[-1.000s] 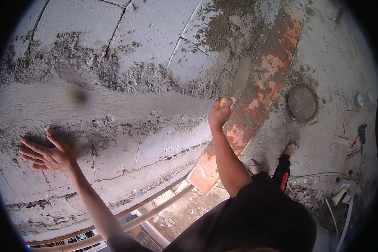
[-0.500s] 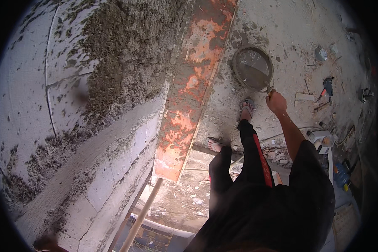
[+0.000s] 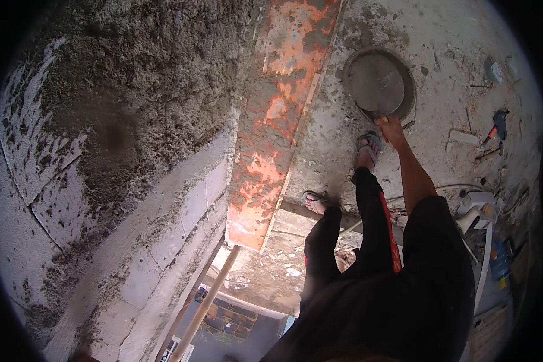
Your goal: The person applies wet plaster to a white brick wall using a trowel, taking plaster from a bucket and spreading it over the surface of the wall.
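My right hand is closed round the short handle of a round pan-like scoop. The scoop lies over or in a round tub on the floor, and its curved edge shows as a pale arc. Grey, wet-looking stuff fills the round shape; where scoop ends and contents begin is hard to tell. My right arm reaches forward, just beyond my sandalled right foot. My left hand does not show; a dim reddish-brown patch at the lower left rim is too dark to make out.
Left stands a block wall partly coated with rough mortar. Along its foot runs an orange board splashed with mortar. A wooden pole slants below it. On the right lie a red-and-black tool, rubble, a hose and a blue bottle.
My view has shifted, so the tub appears farther right and up. The scoop now covers more of the tub's round opening, and my right hand stays on its handle.
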{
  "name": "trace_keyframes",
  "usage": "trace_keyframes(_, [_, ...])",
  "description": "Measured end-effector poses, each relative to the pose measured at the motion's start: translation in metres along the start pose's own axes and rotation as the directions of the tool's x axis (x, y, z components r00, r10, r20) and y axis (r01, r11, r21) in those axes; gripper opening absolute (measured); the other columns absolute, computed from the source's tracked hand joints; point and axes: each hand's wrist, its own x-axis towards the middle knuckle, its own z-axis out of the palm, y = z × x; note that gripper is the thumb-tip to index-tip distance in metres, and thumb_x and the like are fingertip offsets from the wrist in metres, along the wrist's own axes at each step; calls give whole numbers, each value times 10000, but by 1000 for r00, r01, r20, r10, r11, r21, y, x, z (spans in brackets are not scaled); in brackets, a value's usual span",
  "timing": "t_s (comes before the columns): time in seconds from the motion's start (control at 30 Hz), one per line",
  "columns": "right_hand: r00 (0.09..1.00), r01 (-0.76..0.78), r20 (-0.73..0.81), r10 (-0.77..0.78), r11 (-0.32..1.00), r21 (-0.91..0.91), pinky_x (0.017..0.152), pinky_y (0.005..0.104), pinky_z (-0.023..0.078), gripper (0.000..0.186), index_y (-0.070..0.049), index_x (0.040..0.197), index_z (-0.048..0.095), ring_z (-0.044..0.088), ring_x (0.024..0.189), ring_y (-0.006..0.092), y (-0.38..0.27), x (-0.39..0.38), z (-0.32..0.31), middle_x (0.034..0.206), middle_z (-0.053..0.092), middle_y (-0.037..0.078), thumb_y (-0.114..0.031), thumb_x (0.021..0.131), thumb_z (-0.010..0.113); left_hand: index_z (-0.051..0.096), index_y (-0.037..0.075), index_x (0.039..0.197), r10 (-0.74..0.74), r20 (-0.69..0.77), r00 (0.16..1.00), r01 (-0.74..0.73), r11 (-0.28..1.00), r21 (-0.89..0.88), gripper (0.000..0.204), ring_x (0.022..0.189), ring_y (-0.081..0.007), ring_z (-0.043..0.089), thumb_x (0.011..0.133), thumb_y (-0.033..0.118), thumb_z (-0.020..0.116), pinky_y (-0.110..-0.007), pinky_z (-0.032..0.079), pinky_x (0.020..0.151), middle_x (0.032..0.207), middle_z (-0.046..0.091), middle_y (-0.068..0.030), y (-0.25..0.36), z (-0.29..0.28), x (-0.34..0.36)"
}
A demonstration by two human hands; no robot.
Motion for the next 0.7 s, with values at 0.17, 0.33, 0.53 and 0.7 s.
trace_keyframes(0.17, [980, 188, -99, -173, 967, 173, 374, 273, 353, 184, -35, 825, 565, 456, 426, 94, -40, -112, -23, 585, 499, 1, -195, 874, 641, 263, 149, 1554, -72, -15, 997, 73, 996, 53, 966, 1480, -371, 188, 869, 828, 255, -619, 141, 1146, 1611, 201, -178, -18, -16, -13])
trace_keyframes(0.33, [991, 135, -68, -117, 878, 459, 465, 247, 411, 136, -51, 955, 562, 493, 544, 81, -129, -244, -31, 724, 515, -3, -176, 912, 532, 245, 128, 1556, -253, 68, 965, 250, 967, 54, 973, 1500, -361, 141, 873, 819, 282, -630, 118, 1155, 1611, 188, -201, 3, -39, -13])
trace_keyframes(0.53, [938, 346, -248, -243, 578, 739, 484, 259, 427, 140, -62, 1043, 531, 500, 580, 100, -248, -409, -19, 784, 518, 12, -156, 939, 524, 208, 177, 1576, -279, 89, 956, 280, 960, 6, 923, 1507, -353, 122, 895, 790, 321, -624, 125, 1156, 1631, 160, -152, 17, -44, 6])
trace_keyframes(0.7, [769, 618, -608, -197, 472, 629, 476, 274, 437, 122, -58, 1032, 490, 518, 594, 123, -305, -456, 39, 750, 524, 34, -121, 941, 543, 204, 227, 1579, -284, 98, 954, 291, 955, -63, 886, 1514, -347, 73, 892, 760, 376, -626, 51, 1164, 1647, 118, -104, 1, -45, -8])
